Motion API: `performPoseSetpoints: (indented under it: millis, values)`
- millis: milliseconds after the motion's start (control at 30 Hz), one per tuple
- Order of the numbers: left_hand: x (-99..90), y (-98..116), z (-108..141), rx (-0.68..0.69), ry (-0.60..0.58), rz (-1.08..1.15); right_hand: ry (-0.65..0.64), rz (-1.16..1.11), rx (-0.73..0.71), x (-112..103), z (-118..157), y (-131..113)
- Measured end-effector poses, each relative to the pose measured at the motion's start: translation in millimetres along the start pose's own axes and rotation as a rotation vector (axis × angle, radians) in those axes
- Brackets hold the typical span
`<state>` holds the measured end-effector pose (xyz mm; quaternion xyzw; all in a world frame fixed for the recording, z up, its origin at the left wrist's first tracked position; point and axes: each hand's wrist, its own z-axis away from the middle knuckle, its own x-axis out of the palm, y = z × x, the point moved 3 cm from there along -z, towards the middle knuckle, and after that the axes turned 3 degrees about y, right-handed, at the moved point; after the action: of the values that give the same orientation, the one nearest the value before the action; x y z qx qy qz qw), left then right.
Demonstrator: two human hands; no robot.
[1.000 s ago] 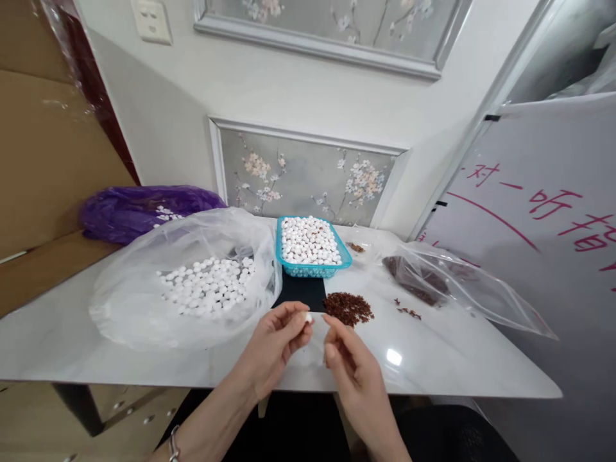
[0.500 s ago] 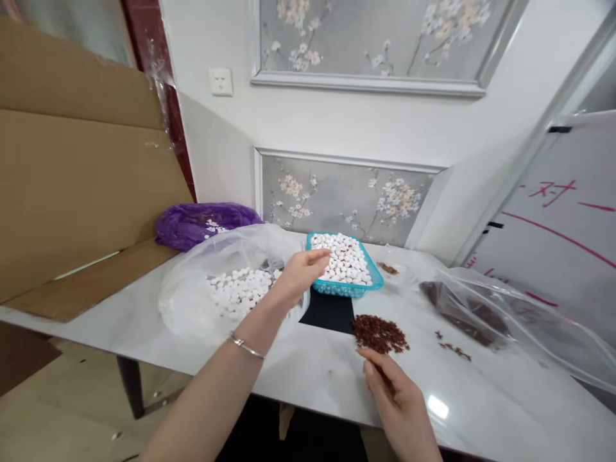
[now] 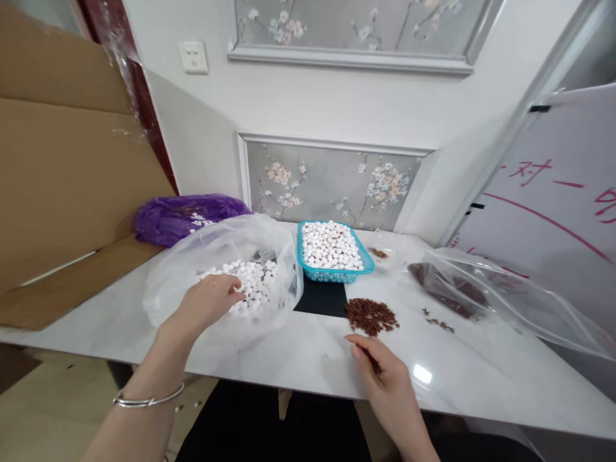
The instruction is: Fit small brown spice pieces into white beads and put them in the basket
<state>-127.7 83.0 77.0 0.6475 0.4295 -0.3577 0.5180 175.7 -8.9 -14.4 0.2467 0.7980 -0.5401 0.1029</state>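
My left hand (image 3: 214, 300), with a silver bangle on its wrist, is over the small white balls (image 3: 257, 285) in a clear plastic bag (image 3: 168, 276). Its thumb and fingers are slightly apart, and nothing shows between them. My right hand (image 3: 382, 369) is closed, fingertips pressed together, just in front of a pile of small reddish-brown pieces (image 3: 371, 316). Whatever it may hold is too small or hidden to make out. A blue basket (image 3: 368, 264), heaped with more white balls, stands behind the pile, near the wall.
A purple bag (image 3: 161, 221) lies behind the clear one, beside a large cardboard box (image 3: 72, 173). On the right are a plastic bag of brown material (image 3: 450, 289) and a few loose brown bits (image 3: 440, 324). A black sheet (image 3: 320, 298) lies before the basket.
My left hand has moved from the blue basket left and down to the balls in the clear bag. My right hand keeps its pinch near the brown pile. The view has shifted slightly.
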Motion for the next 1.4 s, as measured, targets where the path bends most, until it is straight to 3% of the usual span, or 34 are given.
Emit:
performPoseSetpoints:
  millis: [133,233,300,400,500,567,633,800,933,1100,1400]
  values:
    - [13.0,3.3,-5.2,0.015,-0.063,-0.087,-0.001,-0.019,0.057,-7.5,-1.4,1.0]
    - [13.4,5.8,-7.3,0.023,-0.052,-0.112,0.148,0.056,0.146,-22.7,-5.4,17.2]
    - [9.5,7.9,-7.2,0.037,0.022,-0.101,0.219,0.156,0.155,-31.6,-8.5,27.3]
    - [1.3,14.6,-3.7,0.077,0.187,-0.004,0.184,0.268,0.092,-33.6,-13.9,31.4]
    - [-2.1,27.3,5.6,0.086,0.320,0.202,0.155,0.359,0.052,-27.7,-18.5,26.4]
    - [3.1,40.6,15.7,0.067,0.322,0.417,0.172,0.395,0.054,-23.9,-21.2,23.6]
    - [16.1,58.2,28.0,0.045,0.219,0.688,0.180,0.413,0.060,-21.1,-23.6,23.1]
    - [65.6,103.2,59.7,-0.054,-0.265,1.284,0.197,0.413,0.067,-22.2,-25.4,25.7]
    - [98.4,115.4,73.4,-0.255,-0.540,1.577,0.244,0.367,0.077,-26.6,-22.6,26.4]
    - [115.8,111.0,74.2,-0.440,-0.604,1.728,0.250,0.210,0.124,-22.1,-19.0,21.0]
    - [114.8,110.0,70.4,-0.427,-0.588,1.860,-0.021,-0.520,0.246,6.1,-7.8,-22.7]
